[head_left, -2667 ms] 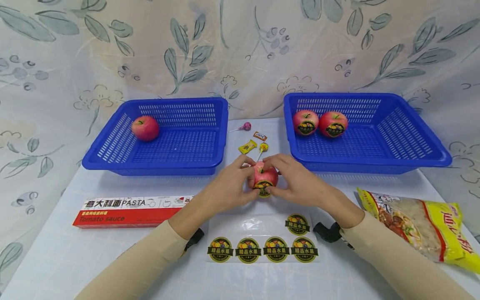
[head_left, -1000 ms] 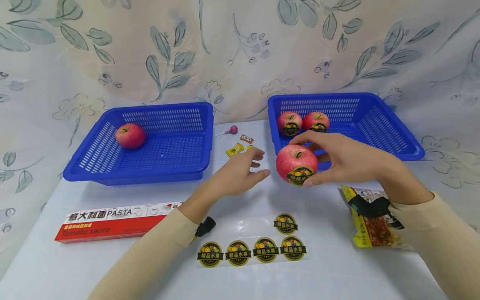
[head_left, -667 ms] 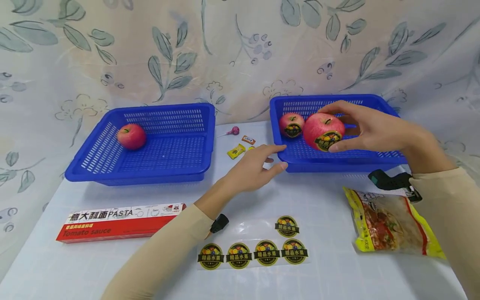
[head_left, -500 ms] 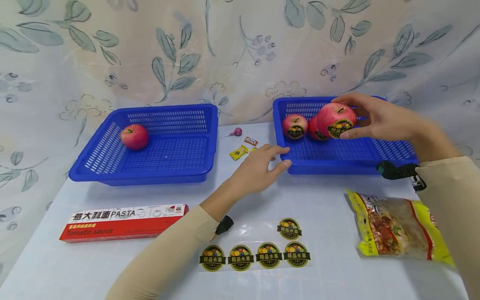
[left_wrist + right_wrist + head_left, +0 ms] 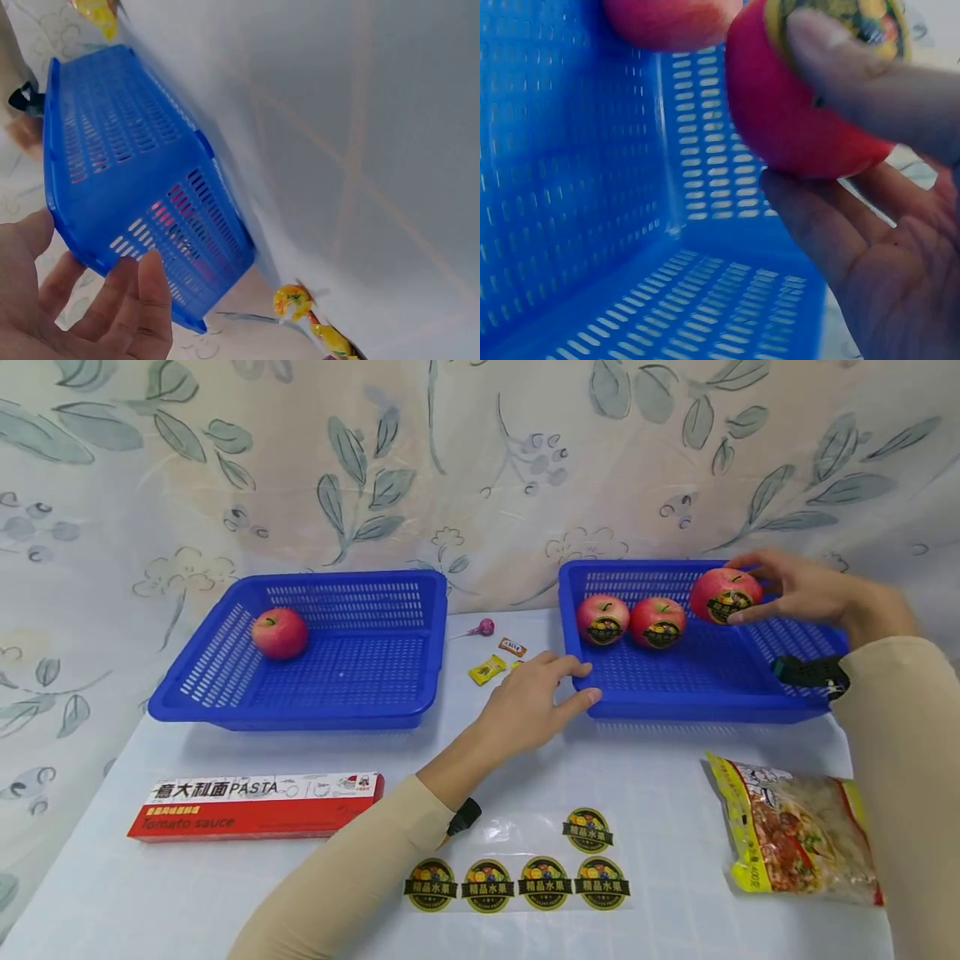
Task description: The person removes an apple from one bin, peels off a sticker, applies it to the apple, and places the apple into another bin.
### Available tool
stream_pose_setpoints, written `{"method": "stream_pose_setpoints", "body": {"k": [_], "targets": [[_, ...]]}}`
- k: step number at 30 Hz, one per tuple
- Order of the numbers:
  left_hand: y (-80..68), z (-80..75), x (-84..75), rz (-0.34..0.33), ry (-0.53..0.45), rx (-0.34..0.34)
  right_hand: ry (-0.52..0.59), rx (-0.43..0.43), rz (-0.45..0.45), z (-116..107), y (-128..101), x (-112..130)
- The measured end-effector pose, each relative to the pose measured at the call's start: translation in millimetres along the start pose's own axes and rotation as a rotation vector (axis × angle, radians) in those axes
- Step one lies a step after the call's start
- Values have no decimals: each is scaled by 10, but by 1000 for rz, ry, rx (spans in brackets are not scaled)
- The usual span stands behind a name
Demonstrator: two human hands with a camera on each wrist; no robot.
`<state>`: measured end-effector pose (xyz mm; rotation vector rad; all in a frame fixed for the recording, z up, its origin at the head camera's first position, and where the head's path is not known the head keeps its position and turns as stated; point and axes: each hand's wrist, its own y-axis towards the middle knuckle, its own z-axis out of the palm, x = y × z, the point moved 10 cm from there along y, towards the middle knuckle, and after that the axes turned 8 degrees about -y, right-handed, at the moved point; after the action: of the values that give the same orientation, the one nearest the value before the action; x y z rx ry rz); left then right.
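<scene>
My right hand (image 5: 802, 585) holds a red apple (image 5: 723, 596) over the right part of the right blue basket (image 5: 697, 706). A round black-and-gold label (image 5: 727, 604) is on the apple's near side, with the thumb beside it; in the right wrist view the thumb overlaps the label (image 5: 847, 22). Two more labelled apples, one at the left (image 5: 602, 620) and one beside it (image 5: 657, 622), sit in that basket. My left hand (image 5: 525, 706) is at the basket's near left corner, fingers loosely spread and fingertips right at the rim (image 5: 56, 202).
The left blue basket (image 5: 315, 714) holds one apple (image 5: 280, 633) with no label showing. Between the baskets lie a lollipop (image 5: 486, 627) and wrapped candies (image 5: 487, 670). A pasta box (image 5: 255, 810), a label sheet (image 5: 517, 835) and a yellow-edged food bag (image 5: 802, 835) lie nearer.
My right hand has carried the labelled apple from the table's middle rightward over the right basket. My left hand has let go of it and moved right to the basket's corner.
</scene>
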<state>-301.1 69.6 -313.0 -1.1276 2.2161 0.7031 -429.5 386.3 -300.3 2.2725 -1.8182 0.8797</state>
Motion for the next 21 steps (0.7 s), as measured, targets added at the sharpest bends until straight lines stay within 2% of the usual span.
{"method": "stream_pose_setpoints", "body": {"k": [5, 10, 17, 21], "targets": [[-5, -5, 13, -9, 10, -6, 25, 37, 66, 129, 101, -277], [-16, 34, 2, 1, 17, -5, -78, 72, 72, 264, 138, -438], [-10, 26, 8, 12, 20, -15, -186, 82, 68, 281, 154, -431], [8, -8, 7, 12, 40, 16, -243, 99, 66, 240, 187, -353]]}}
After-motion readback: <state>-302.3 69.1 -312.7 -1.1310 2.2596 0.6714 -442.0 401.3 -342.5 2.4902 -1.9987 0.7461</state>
